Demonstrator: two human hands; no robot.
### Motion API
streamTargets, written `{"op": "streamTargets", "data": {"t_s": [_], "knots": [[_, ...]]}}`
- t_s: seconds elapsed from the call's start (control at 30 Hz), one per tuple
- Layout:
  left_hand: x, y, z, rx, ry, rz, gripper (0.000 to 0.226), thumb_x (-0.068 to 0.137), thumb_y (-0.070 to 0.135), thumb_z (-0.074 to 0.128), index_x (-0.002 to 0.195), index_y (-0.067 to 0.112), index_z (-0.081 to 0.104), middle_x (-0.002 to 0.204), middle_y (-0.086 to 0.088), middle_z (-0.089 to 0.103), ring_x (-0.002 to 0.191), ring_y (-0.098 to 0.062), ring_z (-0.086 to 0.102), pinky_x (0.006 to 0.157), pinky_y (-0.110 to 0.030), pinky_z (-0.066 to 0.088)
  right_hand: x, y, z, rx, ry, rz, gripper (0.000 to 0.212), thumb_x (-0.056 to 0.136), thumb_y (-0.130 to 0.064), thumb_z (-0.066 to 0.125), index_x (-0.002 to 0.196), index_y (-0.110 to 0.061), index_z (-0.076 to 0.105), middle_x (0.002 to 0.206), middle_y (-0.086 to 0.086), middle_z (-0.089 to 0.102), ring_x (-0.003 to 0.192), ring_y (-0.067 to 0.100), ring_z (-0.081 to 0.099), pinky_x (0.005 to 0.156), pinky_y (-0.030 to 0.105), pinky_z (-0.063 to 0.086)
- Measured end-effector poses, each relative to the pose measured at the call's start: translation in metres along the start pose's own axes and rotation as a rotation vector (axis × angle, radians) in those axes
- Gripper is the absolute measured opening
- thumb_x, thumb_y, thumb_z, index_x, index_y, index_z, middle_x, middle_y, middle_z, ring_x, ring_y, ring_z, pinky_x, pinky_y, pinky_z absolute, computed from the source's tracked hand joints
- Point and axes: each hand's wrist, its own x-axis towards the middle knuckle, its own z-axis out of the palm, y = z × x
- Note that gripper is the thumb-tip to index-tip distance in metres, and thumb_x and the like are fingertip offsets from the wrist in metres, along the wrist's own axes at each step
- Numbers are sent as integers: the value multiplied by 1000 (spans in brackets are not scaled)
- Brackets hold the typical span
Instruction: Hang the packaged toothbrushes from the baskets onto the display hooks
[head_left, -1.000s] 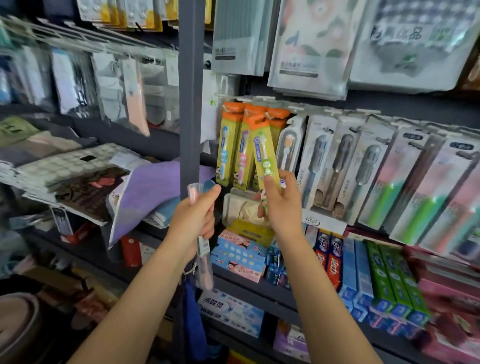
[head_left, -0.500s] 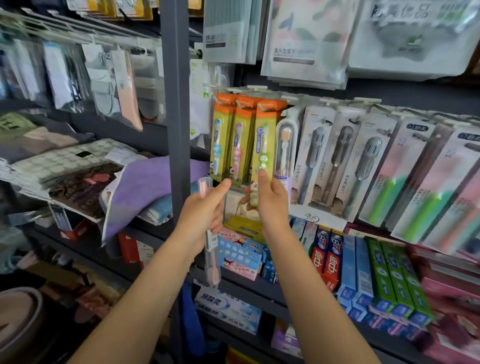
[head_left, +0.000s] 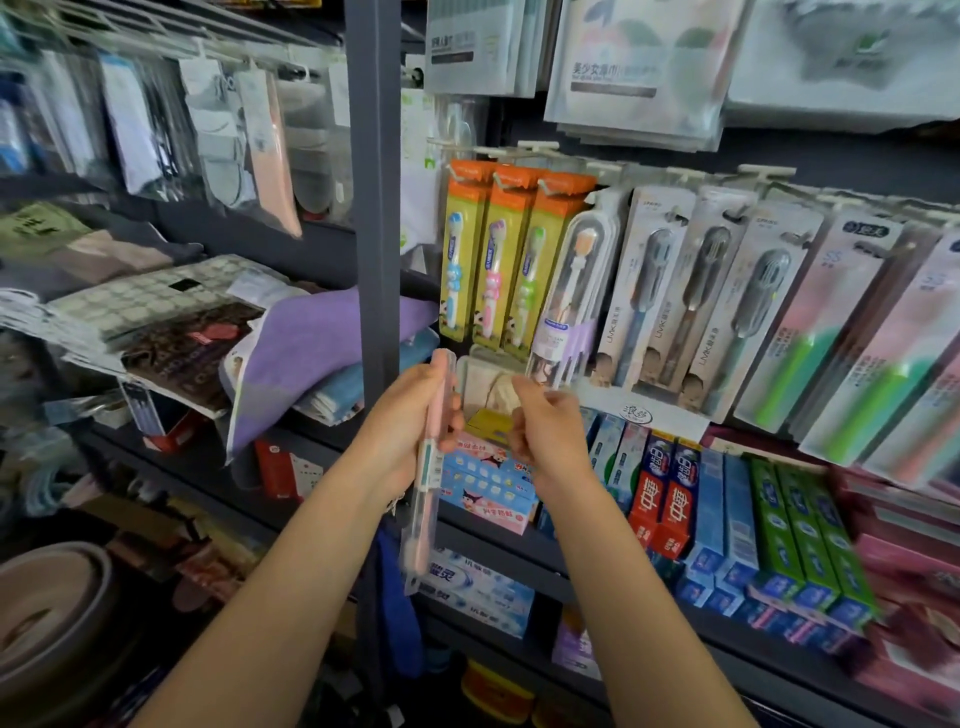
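My left hand (head_left: 402, 431) grips a slim clear-packed pink toothbrush (head_left: 427, 483), held upright in front of the shelf post. My right hand (head_left: 550, 441) hovers just to its right, fingers loosely curled, holding nothing. Above the hands, three yellow-and-orange children's toothbrush packs hang side by side on white display hooks (head_left: 511, 179); the rightmost one is the green-brush pack (head_left: 535, 270). A clear pack with an orange-headed brush (head_left: 569, 296) hangs next to them. No basket is visible.
A grey upright post (head_left: 374, 208) stands just left of the hooks. More toothbrush packs (head_left: 660, 291) hang to the right. Toothpaste boxes (head_left: 670, 499) line the shelf below. Folded purple towels (head_left: 311, 353) lie on the left; a brown basin (head_left: 47, 597) sits low left.
My right hand let go of the green-brush pack, now hanging on its hook, and dropped down beside my left hand. The left hand kept hold of the pink toothbrush.
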Motion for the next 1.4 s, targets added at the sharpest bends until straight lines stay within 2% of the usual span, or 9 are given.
{"op": "streamTargets", "data": {"t_s": [0.17, 0.4, 0.57, 0.7, 0.77, 0.83, 0.97, 1.2, 1.4], "knots": [[-5, 1, 3, -2, 7, 109, 25, 103, 31, 51, 99, 12, 66, 75, 6, 75, 73, -4, 72, 66, -20, 58, -31, -19, -9, -206, -432, -89, 22, 103, -31, 57, 109, -11, 62, 62, 3, 56, 42, 14, 38, 40, 22, 26], [-13, -12, 2, 149, -137, 86, 36, 81, 47, 64, 105, 20, 72, 106, 0, 71, 96, -4, 69, 77, -19, 57, -42, -15, -10, 40, -651, 133, 76, 100, -68, 16, 133, -10, 54, 97, 24, 72, 69, 27, 70, 57, 28, 53], [-19, -15, -3, 257, -184, 91, 38, 83, 61, 61, 112, 41, 74, 122, 17, 71, 121, 1, 60, 106, -28, 42, -47, -11, -13, 122, -580, 141, 76, 102, -64, 19, 117, -3, 62, 96, 25, 72, 75, 28, 73, 62, 28, 59], [-20, -27, -11, 245, 40, 140, 24, 99, 33, 60, 122, 36, 67, 126, 20, 64, 114, 10, 55, 91, -15, 40, -53, -2, -17, 115, -504, 68, 31, 106, -33, 48, 116, -6, 57, 95, 22, 72, 76, 29, 72, 67, 33, 60], [-21, -38, -16, 195, 69, 89, 18, 100, 23, 60, 106, 38, 70, 114, 16, 69, 104, 4, 61, 89, -20, 46, -57, 9, -18, 88, -472, 30, 15, 103, -14, 55, 116, -7, 53, 95, 22, 71, 72, 29, 71, 67, 34, 61], [-25, -51, -21, 182, 30, 16, 26, 101, 21, 58, 91, 38, 74, 94, 15, 74, 95, -5, 68, 89, -27, 53, -64, 22, -17, 54, -446, 4, 20, 102, -11, 56, 120, -11, 47, 94, 20, 71, 70, 29, 70, 65, 34, 60], [-31, -84, -28, 141, -39, -30, 15, 101, 18, 59, 104, 16, 74, 71, 5, 70, 65, -10, 66, 62, -23, 52, -83, 51, -18, 9, -403, 41, 33, 100, -9, 58, 126, -16, 38, 94, 19, 71, 68, 29, 69, 64, 36, 60], [-51, -109, -4, 173, -110, -44, 14, 96, 16, 65, 105, 14, 76, 87, -6, 75, 74, -15, 65, 70, -28, 54, -109, 66, -54, -20, -241, 63, 23, 105, -21, 54, 121, -7, 48, 94, 18, 74, 72, 27, 71, 65, 36, 60], [-82, -101, 76, 184, -146, 37, 19, 92, 8, 70, 107, 19, 75, 85, 6, 77, 74, -5, 70, 66, -17, 55, -136, 45, -125, 10, -148, -13, 26, 102, -23, 58, 121, -5, 52, 94, 14, 75, 74, 27, 71, 64, 34, 59]]}}
